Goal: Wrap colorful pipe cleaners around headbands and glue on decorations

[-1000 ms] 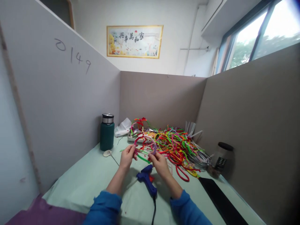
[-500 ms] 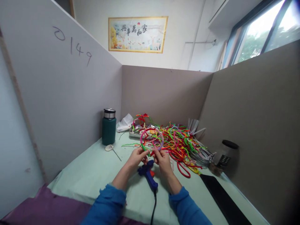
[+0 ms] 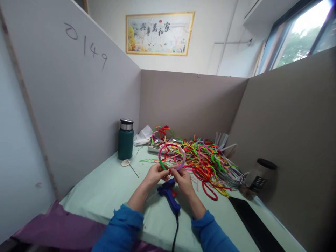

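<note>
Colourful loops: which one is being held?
The multicoloured ring with green and lilac stretches, pinched by the left hand and the right hand. No hand touches the others, such as the plain red loop near the tangled pile.

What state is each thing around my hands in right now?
Multicoloured fuzzy ring: held up by left hand and right hand
Blue plastic glue gun: lying down, cord attached
Teal cylindrical bottle: upright, capped
Clear jar with black lid: closed
Multicoloured fuzzy craft stems: heaped, tangled
White thin sheet: crumpled
</note>
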`<state>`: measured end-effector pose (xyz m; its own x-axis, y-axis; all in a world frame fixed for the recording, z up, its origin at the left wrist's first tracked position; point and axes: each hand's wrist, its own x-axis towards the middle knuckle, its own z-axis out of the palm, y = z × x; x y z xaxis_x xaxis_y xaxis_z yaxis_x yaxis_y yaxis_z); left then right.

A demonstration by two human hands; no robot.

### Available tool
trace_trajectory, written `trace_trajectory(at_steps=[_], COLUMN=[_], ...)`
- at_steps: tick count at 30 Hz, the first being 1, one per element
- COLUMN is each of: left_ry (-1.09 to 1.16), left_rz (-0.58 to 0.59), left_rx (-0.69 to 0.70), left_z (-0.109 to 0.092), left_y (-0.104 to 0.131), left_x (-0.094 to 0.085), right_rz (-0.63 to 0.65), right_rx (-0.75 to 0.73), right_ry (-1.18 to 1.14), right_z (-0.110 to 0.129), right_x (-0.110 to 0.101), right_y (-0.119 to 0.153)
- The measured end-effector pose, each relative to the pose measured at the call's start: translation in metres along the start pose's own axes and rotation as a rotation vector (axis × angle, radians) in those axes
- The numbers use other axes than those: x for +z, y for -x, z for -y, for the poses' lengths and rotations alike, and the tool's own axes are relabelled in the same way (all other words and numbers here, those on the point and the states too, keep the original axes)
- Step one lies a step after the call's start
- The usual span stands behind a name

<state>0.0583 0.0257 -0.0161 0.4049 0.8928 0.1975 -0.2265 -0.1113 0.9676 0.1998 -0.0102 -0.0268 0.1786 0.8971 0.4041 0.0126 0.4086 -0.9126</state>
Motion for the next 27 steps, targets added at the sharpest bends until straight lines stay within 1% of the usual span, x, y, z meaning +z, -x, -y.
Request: trace_trajectory(at_steps=[2, 4, 7, 11, 14, 18, 21, 25, 27], left_ry=[-0.007, -0.041, -0.122, -0.235, -0.294, -0.441, -0.540, -0.669, -0.701], left_rz=[-0.027, -0.084, -0.152, -0.207, -0.245, -0.400, -0.434, -0.500, -0.496], left_rx=[0.016, 0.032, 0.047, 0.076, 0.110, 0.286, 0.447, 0.720, 0.795], left_z=[0.002, 0.004, 0.008, 0.011, 0.008, -0.001, -0.010, -0.018, -0.020], left_y=[-0.002, -0.003, -0.006, -0.008, -0.008, -0.004, 0.001, 0.007, 0.008], left_x=[-0.002, -0.004, -0.009, -0.014, -0.017, -0.020, -0.020, -0.017, -0.016], right_rz=[0.002, -0.011, -0.060, -0.078, -0.094, -0.179, -0.242, -0.220, -0.192], right_rx=[-0.001, -0.001, -0.034, -0.075, -0.093, -0.153, -0.208, -0.282, -0.305], right_ry=[-0.001, -0.011, -0.004, 0.055, 0.114, 0.212, 0.329, 0.476, 0.505], right_z=[0.002, 0.004, 0.006, 0.005, 0.004, 0.001, -0.003, -0.007, -0.008], right_x=[-0.003, -0.007, -0.016, -0.023, -0.024, -0.026, -0.028, -0.028, -0.027], right_y=[0.000, 0.000, -0.002, -0.005, -0.005, -0.004, -0.003, 0.000, 0.001])
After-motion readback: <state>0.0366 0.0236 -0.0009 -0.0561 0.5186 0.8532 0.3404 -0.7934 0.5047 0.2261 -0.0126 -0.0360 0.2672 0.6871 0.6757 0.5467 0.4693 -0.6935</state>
